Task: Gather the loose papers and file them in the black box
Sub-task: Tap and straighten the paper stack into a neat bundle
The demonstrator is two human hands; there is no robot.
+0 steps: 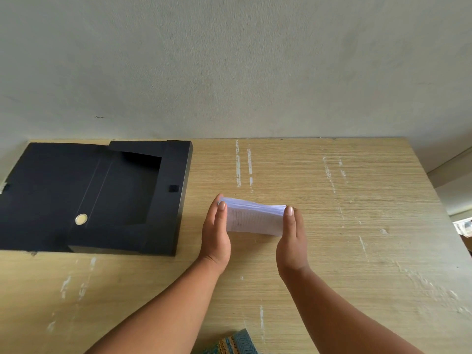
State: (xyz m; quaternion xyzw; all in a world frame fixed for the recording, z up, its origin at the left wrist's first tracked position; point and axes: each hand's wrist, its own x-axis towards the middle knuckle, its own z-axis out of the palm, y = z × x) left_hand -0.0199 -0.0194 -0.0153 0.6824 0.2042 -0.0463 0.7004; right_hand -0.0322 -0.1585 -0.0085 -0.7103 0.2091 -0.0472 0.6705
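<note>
A stack of white printed papers (254, 217) stands on its lower edge on the wooden table (332, 200), just right of centre. My left hand (215, 232) presses its left side and my right hand (292, 237) presses its right side, so the stack is held between both palms. The black box (168, 195) lies open at the left of the table, its lid flap (48, 195) spread out to the left and its inside empty. About a hand's width of bare table separates the box from my left hand.
A pale wall (229, 67) rises right behind the table's far edge. The table's right edge (439, 205) runs diagonally at the right. A patterned blue cloth (235, 344) shows at the bottom edge. White scuff marks streak the tabletop.
</note>
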